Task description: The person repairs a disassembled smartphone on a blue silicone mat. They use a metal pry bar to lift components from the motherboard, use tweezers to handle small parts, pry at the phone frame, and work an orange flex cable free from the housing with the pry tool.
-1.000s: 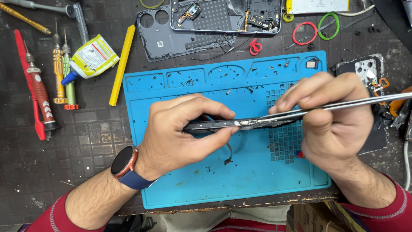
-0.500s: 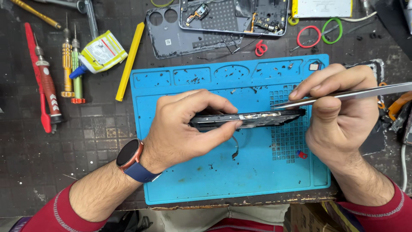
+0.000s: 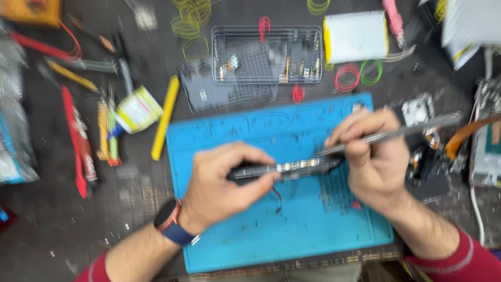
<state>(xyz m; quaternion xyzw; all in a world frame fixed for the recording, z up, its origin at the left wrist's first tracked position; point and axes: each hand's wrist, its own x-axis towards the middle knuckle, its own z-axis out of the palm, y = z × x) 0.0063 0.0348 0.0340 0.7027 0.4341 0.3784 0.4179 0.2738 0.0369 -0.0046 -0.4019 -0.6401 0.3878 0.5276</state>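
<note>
1. The left hand (image 3: 224, 185) is closed around the near end of a thin dark phone frame (image 3: 284, 168), thumb under and fingers over, and holds it on edge above the middle of the blue mat (image 3: 292, 235).
2. The right hand (image 3: 373, 162) is closed on a long metal tool (image 3: 396, 133); whether it is tweezers or a flat pry bar cannot be told through the blur. Its tip meets the right end of the phone frame, and its tail points toward the right edge of the desk.
3. A short dark cable (image 3: 276, 198) hangs from the frame over the mat.
4. The blue mat lies at the near edge of the desk (image 3: 62, 235). It has shallow moulded pockets along its far edge; what lies in them is too blurred to tell.
5. Beyond the far edge of the mat lies an opened phone body (image 3: 266, 55) with its inner boards showing, partly over a dark back cover (image 3: 209, 94).
6. A white battery (image 3: 355, 36) lies toward the far right corner, with red and green rubber bands (image 3: 359, 75) just beside it.
7. Left of the mat lie a yellow pry stick (image 3: 166, 117), a roll of tape (image 3: 138, 109), small screwdrivers (image 3: 107, 130) and a red-handled tool (image 3: 75, 141).
8. The left wrist wears a watch (image 3: 169, 222) with a blue strap.
</note>
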